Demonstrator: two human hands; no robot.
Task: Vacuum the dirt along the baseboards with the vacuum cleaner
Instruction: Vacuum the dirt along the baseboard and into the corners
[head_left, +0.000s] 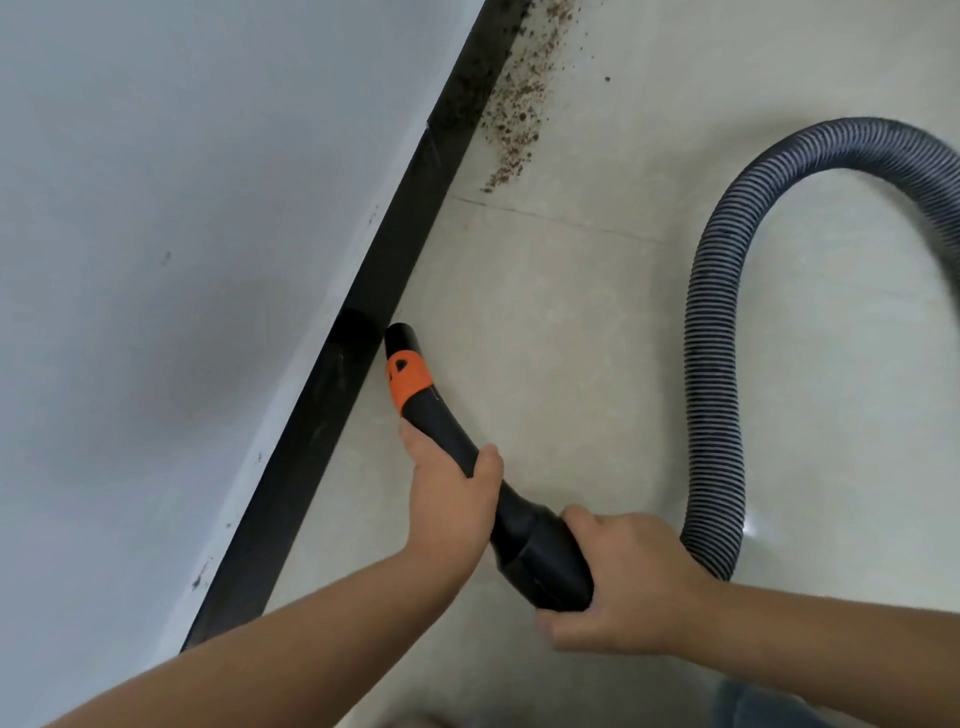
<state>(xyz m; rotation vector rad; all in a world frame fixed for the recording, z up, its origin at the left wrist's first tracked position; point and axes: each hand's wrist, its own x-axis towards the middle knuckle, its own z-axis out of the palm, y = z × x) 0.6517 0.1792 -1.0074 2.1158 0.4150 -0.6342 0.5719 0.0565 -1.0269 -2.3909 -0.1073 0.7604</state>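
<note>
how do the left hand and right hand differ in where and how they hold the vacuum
The left hand grips the slim curved black part of the nozzle, nearer the orange collar; the right hand grips the thick cuff where the ribbed hose joins. The left hand sits closer to the baseboard, the right hand further out over the floor. Both wrap round the same wand.

Two bare hands: left hand (448, 491) and right hand (631, 582), both on one black plastic vacuum nozzle handle (467, 447). One orange plastic collar (409, 382) around that handle. One grey ribbed flexible hose (722, 332), curved in a single loop. One black baseboard strip (332, 395), with one visible joint in it. One white wall (182, 234). One trail of brown crumbly dirt (519, 109), too scattered to count by the speck. One pale tiled floor (597, 322), with one grout line showing.
</note>
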